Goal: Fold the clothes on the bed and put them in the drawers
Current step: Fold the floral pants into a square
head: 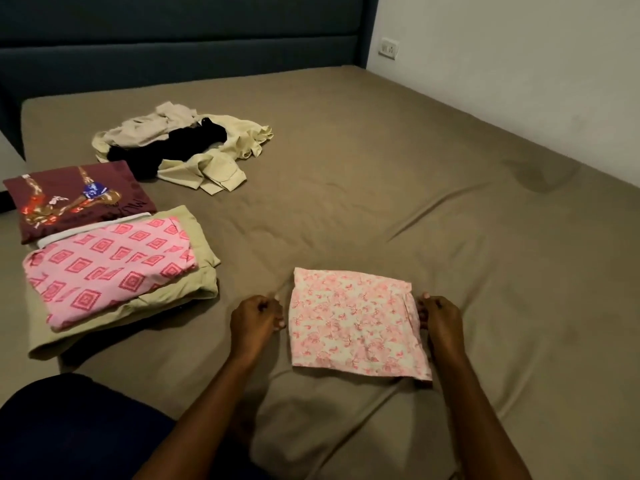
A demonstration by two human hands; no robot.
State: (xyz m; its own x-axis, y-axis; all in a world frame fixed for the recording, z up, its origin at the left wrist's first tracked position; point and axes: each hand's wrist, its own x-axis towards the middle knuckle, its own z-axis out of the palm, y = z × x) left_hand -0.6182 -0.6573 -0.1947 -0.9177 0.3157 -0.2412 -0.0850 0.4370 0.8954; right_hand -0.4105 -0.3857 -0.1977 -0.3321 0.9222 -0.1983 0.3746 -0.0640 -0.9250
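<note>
A folded pink floral cloth (356, 323) lies flat on the brown bed sheet (381, 188) in front of me. My right hand (439, 317) pinches its right edge. Just off its left edge sits my left hand (258, 317), fingers curled, with a small gap to the cloth and nothing in it. To the left is a folded stack: a pink diamond-print garment (107, 268) on top of a pale green one (194, 292). Behind that lies a folded maroon printed shirt (76, 199). Further back, an unfolded heap of cream and black clothes (180, 147) lies on the bed.
A dark blue padded headboard (180, 32) runs along the far side. A white wall with a socket (388, 48) borders the bed's right side. My dark-clothed knee (69, 427) rests at the bed's near left edge. No drawers are in view.
</note>
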